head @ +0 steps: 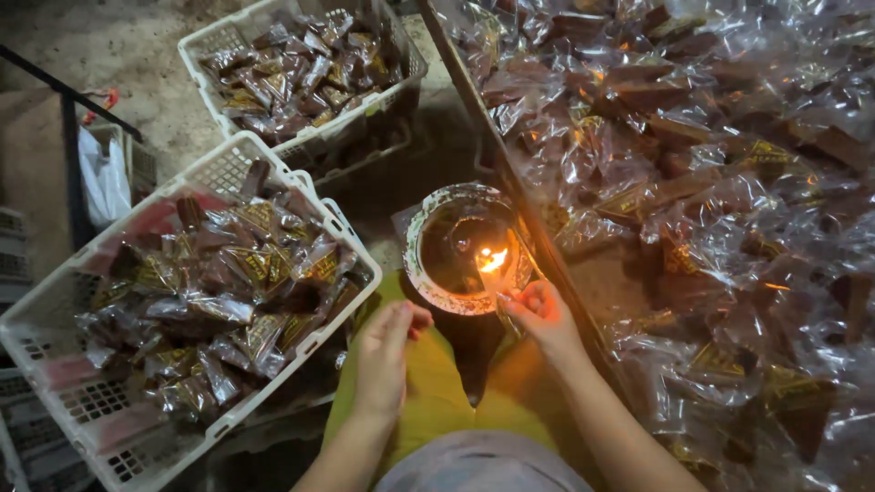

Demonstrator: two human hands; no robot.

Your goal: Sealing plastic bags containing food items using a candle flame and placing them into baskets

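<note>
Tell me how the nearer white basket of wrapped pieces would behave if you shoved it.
The white basket looks heaped full, so probably heavy and would slide rather than tip. Its glossy clear-wrapped packets seem slippery; top ones may spill. The latticed plastic walls might flex.

Both forearms bare, entering from bottom centre of frame and angling upward. Left hand at lower centre-left: fingers loosely curled, tips bunched near the thumb (contents, if any, not visible). Right hand slightly higher, right of centre: fingers pinched together, pointing upper left, wrist straight.
</note>
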